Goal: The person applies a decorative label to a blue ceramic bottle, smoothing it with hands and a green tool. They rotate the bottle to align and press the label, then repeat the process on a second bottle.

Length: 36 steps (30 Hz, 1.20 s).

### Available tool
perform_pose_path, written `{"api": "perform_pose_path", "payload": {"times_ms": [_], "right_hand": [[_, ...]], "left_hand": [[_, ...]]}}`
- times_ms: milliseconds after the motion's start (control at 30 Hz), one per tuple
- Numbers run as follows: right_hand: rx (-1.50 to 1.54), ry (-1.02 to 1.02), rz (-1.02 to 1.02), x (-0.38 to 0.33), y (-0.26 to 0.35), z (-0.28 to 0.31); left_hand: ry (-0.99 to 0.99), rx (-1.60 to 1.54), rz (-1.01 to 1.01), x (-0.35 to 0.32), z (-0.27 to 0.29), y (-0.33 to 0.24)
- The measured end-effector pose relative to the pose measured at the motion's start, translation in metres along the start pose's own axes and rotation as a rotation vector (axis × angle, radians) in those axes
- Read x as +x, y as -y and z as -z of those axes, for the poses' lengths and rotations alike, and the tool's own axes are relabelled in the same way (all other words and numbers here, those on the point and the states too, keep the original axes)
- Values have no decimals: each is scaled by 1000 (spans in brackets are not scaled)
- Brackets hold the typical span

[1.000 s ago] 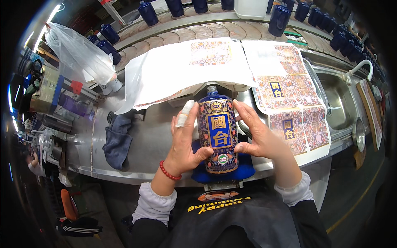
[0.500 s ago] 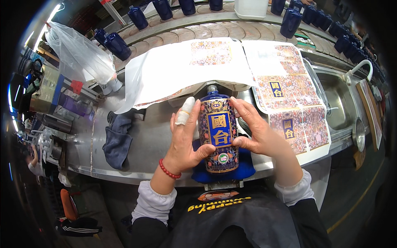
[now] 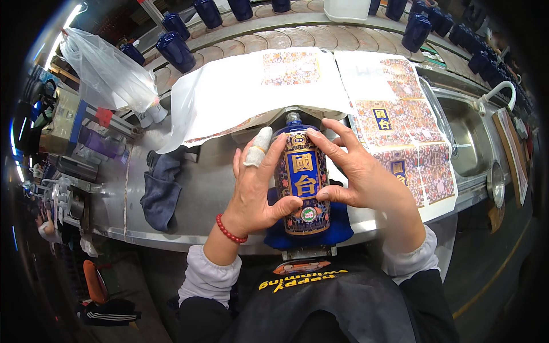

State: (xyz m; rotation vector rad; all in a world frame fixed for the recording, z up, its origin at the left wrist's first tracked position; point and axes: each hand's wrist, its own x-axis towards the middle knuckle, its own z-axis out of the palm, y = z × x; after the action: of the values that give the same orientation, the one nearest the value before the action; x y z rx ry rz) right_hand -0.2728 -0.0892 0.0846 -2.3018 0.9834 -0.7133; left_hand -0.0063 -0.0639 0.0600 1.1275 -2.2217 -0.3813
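Observation:
A dark blue bottle [image 3: 301, 178] with an ornate, flower-patterned label and gold characters lies on its back, its neck pointing away from me. Beneath it is a blue cloth pad [image 3: 341, 224]. My left hand [image 3: 251, 186] grips the bottle's left side, thumb on the lower label and index finger near the upper label corner. One of its fingers is wrapped in white, and a red bead bracelet circles the wrist. On the opposite side, my right hand [image 3: 355, 174] holds the bottle, with its thumb at the label's edge and a fingertip on the upper right corner.
Printed label sheets [image 3: 400, 128] and a white backing sheet [image 3: 220, 86] lie beyond the bottle. A grey-blue cloth [image 3: 161, 191] sits left on the metal bench. Clear plastic bags [image 3: 103, 71] stand at far left, a sink [image 3: 466, 134] at right. Blue bottles [image 3: 176, 52] stand along the conveyor [image 3: 274, 41].
My right fingertip has slid from the bottle's edge onto the label's upper corner. On the conveyor, the back bottles have moved left and the nearer ones right.

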Motion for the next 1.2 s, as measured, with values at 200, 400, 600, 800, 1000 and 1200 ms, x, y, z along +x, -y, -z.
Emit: {"api": "perform_pose_path", "payload": {"times_ms": [200,400,600,800,1000,1200], "right_hand": [[94,48,-46,-3,-2,0],[173,65,-60,-23,-2,-12],[197,62,-32,-28,-12,-19],[156,60,13,-30,-14,-23],[184,67,26,-30,-17,-25],[198,54,48,-30,-18,-25]], "left_hand": [[-40,-84,-8,-1,-4,4],[-38,-54,-88,-8,-4,8],[7,-93,-103,-7,-5,15],[41,-55,-90,-10,-5,13],[28,-51,-129,-8,-5,13],[56,-32,-96,-11,-6,14]]}}
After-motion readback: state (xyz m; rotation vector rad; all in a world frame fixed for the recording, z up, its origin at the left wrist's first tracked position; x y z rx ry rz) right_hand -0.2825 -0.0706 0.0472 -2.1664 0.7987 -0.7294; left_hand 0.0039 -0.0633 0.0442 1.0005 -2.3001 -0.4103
